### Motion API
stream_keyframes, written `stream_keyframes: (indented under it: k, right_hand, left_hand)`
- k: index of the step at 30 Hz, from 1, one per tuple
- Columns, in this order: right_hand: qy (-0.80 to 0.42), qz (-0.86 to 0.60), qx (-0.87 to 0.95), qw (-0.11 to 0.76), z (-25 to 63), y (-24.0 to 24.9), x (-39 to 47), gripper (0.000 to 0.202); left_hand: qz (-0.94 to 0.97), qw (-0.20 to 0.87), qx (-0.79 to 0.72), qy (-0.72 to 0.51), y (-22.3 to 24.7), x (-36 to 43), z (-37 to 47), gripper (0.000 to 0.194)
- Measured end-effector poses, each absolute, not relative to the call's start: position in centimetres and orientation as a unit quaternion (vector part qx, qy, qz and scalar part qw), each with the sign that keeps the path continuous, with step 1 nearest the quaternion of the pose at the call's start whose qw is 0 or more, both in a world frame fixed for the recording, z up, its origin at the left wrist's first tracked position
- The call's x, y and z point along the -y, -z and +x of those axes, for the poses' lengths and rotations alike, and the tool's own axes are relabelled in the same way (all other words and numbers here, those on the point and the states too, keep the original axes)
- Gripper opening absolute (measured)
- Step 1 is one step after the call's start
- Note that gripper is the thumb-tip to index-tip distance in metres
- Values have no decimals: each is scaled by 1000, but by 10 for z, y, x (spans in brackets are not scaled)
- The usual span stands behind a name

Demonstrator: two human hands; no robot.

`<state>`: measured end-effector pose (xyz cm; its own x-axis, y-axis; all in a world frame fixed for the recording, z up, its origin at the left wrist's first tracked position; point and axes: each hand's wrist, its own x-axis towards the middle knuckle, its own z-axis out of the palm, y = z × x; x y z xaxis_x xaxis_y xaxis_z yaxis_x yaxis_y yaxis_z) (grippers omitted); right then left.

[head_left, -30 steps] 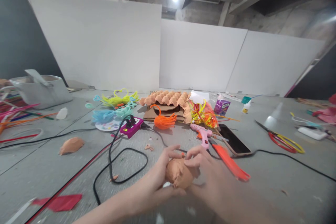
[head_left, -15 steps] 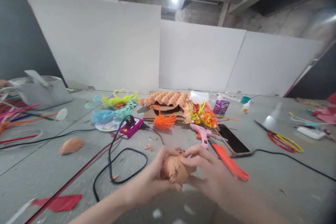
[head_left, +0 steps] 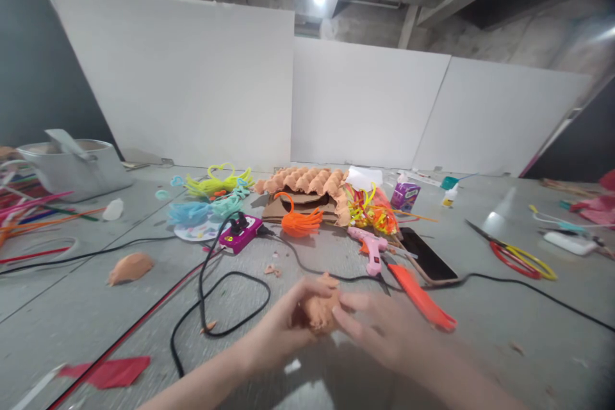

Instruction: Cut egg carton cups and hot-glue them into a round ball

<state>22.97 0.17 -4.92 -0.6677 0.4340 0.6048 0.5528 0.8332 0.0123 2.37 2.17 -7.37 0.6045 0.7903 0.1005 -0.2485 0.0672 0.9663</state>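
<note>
A lump of orange-tan clay (head_left: 319, 312) is held low in the middle of the view. My left hand (head_left: 283, 320) wraps round its left side, thumb below and fingers above. From the right, my right hand (head_left: 375, 327) presses its fingertips against the lump; it is slightly blurred. Beyond the hands sits an orange pipe-cleaner swan (head_left: 300, 223), in front of a cardboard piece (head_left: 276, 210) edged with clay scallops (head_left: 307, 179). Another clay piece (head_left: 131, 268) lies on the grey table (head_left: 144, 314) to the left.
A purple power strip (head_left: 241, 234) with black cable loops lies left of centre. To the right are a pink glue gun (head_left: 372, 248), orange cutter (head_left: 423, 300), phone (head_left: 427, 256) and scissors (head_left: 519, 256). A grey bucket (head_left: 77, 170) stands far left.
The clay lump has turned and moved slightly left. My right hand's fingers have shifted lower along its side, and more of the black cable behind the hands shows.
</note>
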Motion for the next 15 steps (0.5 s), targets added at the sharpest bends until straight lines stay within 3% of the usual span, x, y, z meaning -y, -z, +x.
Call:
stream_keyframes:
  k: [5, 15]
  right_hand:
    - [0, -338, 910, 242, 227, 44, 2, 25]
    - [38, -308, 909, 278, 230, 48, 4, 29]
  left_hand:
    - [585, 694, -207, -366, 79, -27, 19, 48]
    - [556, 720, -164, -381, 74, -28, 19, 48]
